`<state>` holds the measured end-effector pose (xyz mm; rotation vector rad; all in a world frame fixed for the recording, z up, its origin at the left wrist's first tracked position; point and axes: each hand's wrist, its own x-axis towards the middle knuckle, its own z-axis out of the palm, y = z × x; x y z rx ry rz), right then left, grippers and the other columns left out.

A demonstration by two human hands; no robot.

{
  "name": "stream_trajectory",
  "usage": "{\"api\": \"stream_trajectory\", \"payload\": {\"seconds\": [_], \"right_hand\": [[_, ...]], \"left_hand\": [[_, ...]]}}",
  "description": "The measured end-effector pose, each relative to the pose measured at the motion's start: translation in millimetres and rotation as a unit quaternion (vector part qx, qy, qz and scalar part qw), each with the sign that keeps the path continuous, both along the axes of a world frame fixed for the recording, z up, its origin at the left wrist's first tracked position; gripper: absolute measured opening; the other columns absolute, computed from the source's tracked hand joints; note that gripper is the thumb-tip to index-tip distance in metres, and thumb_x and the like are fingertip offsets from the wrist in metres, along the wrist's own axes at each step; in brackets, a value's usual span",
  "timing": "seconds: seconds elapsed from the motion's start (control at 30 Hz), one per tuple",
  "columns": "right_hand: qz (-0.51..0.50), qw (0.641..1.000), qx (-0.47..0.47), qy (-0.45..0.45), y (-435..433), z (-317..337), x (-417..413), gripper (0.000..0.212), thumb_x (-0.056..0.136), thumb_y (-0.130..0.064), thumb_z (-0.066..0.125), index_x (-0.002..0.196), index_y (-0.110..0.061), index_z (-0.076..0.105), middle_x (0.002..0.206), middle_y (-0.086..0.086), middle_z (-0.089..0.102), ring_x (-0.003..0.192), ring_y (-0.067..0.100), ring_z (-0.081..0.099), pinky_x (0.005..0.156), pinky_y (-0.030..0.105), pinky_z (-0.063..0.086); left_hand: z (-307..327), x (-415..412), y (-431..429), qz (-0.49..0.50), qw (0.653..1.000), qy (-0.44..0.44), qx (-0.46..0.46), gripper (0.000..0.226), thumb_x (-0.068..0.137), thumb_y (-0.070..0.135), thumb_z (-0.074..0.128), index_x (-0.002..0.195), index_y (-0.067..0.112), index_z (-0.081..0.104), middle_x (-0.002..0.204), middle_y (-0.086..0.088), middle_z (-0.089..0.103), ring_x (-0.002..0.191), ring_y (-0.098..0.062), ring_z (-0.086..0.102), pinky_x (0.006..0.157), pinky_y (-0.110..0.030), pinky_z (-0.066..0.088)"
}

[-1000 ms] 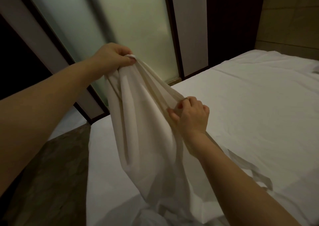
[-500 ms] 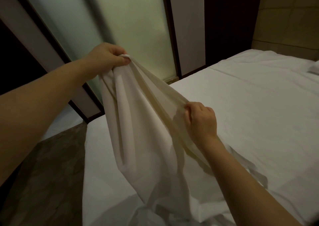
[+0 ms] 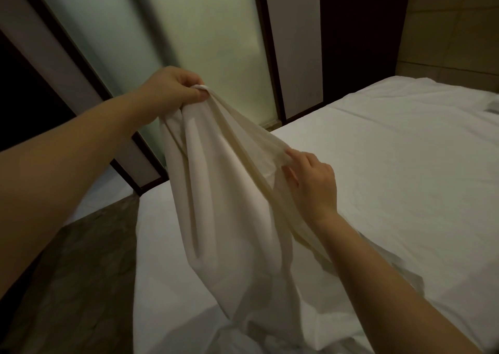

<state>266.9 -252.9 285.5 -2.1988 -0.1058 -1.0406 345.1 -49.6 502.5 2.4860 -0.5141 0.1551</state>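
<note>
White cloth (image 3: pixel 221 205), one: my left hand (image 3: pixel 172 89) pinches its top at eleven o'clock; my right hand (image 3: pixel 310 183) grips its edge at three, above bed (image 3: pixel 391 178).

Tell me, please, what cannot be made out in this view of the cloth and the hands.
Head view:
- cloth: its lower end is bunched up and cut off by the bottom edge, so its whole shape cannot be told.
- left hand: fingertips are hidden behind the cloth it grips.
- right hand: the palm faces away, so how much cloth lies inside is hidden.
- grey thing on the bed: dim and cut off by the right edge.
</note>
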Motion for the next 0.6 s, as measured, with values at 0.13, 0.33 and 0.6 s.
{"api": "stream_trajectory", "payload": {"seconds": [0.13, 0.33, 0.6], "right_hand": [[0.008, 1.000, -0.024, 0.015, -4.1, -0.7, 10.1, 0.017, 0.088, -0.018, 0.056, 0.096, -0.011, 0.070, 0.094, 0.009, 0.068, 0.076, 0.028, 0.061, 0.073, 0.038, 0.047], [0.012, 0.998, 0.057, 0.035, -12.4, 16.8, 7.5, 0.015, 0.093, -0.014, 0.051, 0.087, -0.004, 0.060, 0.082, 0.010, 0.061, 0.069, 0.021, 0.050, 0.063, 0.039, 0.047], [-0.027, 0.996, -0.030, -0.082, 7.0, -4.1, -16.3, 0.021, 0.086, -0.026, 0.055, 0.078, -0.009, 0.066, 0.099, 0.013, 0.061, 0.098, 0.024, 0.045, 0.079, 0.039, 0.039]], "left_hand": [[-0.5, 2.5, 0.0, -0.003, 1.000, -0.008, 0.011, 0.008, 0.074, 0.024, 0.069, 0.070, 0.024, 0.062, 0.048, 0.020, 0.056, 0.049, 0.008, 0.049, 0.053, -0.005, 0.038], [-1.3, 5.7, -0.5, 0.007, 1.000, -0.015, 0.021, 0.022, 0.088, 0.011, 0.061, 0.071, 0.024, 0.061, 0.047, 0.020, 0.055, 0.048, 0.008, 0.049, 0.052, -0.004, 0.038], [-2.6, 10.2, -6.4, 0.007, 0.999, -0.017, 0.028, 0.007, 0.087, 0.012, 0.062, 0.082, 0.016, 0.065, 0.062, 0.008, 0.058, 0.049, 0.008, 0.050, 0.052, -0.004, 0.038]]}}
